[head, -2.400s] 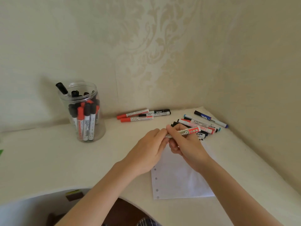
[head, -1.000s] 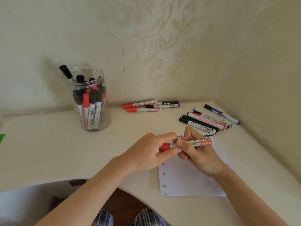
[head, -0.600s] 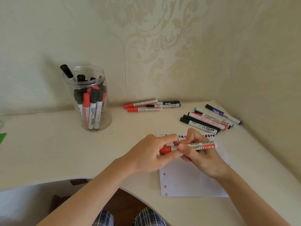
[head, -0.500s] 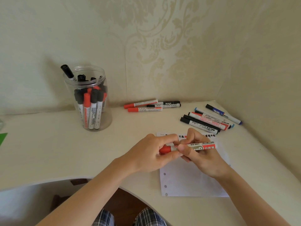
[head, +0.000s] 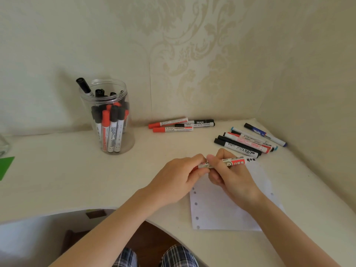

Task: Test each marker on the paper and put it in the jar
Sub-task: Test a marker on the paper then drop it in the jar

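Gripping one red marker (head: 223, 163) level above the paper's (head: 217, 212) top edge, the right hand (head: 229, 176) curls round the barrel while the left hand (head: 179, 180) pinches its red cap end. At 10 o'clock on the table (head: 57, 180) stands the marker-filled jar (head: 107, 116).

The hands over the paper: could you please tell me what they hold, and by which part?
One red marker: left hand pinches its cap end, right hand grips its barrel.

Both hands, left (head: 173, 178) & right (head: 231, 176), grip red marker (head: 234, 162) mid-frame over paper (head: 215, 212); jar (head: 107, 116) upper left.
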A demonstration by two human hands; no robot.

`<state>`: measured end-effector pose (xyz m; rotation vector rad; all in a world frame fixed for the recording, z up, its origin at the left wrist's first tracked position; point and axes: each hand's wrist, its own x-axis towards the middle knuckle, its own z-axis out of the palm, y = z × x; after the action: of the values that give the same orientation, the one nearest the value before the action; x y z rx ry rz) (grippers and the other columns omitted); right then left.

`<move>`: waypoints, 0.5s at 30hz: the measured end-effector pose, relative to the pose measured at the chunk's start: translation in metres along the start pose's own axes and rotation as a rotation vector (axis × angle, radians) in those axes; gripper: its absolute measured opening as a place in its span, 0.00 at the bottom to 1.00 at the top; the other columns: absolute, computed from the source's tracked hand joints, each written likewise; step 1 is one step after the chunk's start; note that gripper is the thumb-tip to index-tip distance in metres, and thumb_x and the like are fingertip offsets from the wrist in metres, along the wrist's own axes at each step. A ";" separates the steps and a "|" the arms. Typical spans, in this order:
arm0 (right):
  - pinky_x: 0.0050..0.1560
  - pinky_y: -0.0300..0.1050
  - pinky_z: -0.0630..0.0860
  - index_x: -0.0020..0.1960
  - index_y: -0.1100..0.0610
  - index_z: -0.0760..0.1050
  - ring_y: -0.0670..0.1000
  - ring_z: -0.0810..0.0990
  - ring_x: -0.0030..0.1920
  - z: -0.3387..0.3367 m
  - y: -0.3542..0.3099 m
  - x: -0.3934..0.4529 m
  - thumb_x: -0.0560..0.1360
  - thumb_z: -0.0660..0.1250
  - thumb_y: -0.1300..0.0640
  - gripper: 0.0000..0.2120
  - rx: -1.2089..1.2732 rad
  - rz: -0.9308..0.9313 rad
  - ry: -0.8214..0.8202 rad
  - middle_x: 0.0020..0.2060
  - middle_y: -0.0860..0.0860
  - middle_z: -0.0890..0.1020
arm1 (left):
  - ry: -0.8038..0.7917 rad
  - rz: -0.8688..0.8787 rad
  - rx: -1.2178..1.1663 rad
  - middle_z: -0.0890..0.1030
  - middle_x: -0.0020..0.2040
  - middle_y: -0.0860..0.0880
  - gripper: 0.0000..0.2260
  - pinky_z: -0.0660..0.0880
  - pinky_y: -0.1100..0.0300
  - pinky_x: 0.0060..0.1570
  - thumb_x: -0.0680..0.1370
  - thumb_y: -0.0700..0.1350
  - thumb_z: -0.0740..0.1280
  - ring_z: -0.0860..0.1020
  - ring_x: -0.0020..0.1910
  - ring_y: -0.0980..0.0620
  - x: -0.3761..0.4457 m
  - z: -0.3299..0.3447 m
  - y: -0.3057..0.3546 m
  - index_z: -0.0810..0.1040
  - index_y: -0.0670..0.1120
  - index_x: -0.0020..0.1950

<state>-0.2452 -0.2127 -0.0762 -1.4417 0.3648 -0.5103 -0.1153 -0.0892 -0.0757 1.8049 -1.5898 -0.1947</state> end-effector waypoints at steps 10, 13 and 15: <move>0.29 0.39 0.66 0.36 0.48 0.72 0.50 0.66 0.27 -0.012 -0.008 -0.008 0.74 0.74 0.52 0.13 -0.074 -0.175 -0.269 0.26 0.61 0.71 | -0.149 0.069 -0.177 0.72 0.27 0.55 0.05 0.63 0.64 0.29 0.81 0.52 0.64 0.71 0.26 0.53 -0.010 -0.010 0.006 0.77 0.53 0.54; 0.30 0.40 0.68 0.37 0.49 0.72 0.50 0.69 0.27 -0.014 -0.010 -0.009 0.74 0.74 0.48 0.13 -0.114 -0.183 -0.286 0.29 0.57 0.77 | -0.157 0.066 -0.165 0.72 0.26 0.60 0.07 0.60 0.69 0.29 0.81 0.51 0.64 0.70 0.25 0.56 -0.011 -0.011 0.008 0.78 0.51 0.56; 0.30 0.40 0.68 0.37 0.49 0.72 0.50 0.70 0.27 -0.012 -0.011 -0.009 0.74 0.73 0.48 0.13 -0.116 -0.179 -0.276 0.29 0.53 0.78 | -0.155 0.067 -0.176 0.71 0.26 0.58 0.07 0.61 0.67 0.29 0.81 0.52 0.64 0.70 0.25 0.55 -0.011 -0.011 0.008 0.78 0.52 0.55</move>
<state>-0.2608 -0.2186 -0.0671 -1.6425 0.0451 -0.4312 -0.1180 -0.0750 -0.0664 1.6321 -1.6817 -0.4382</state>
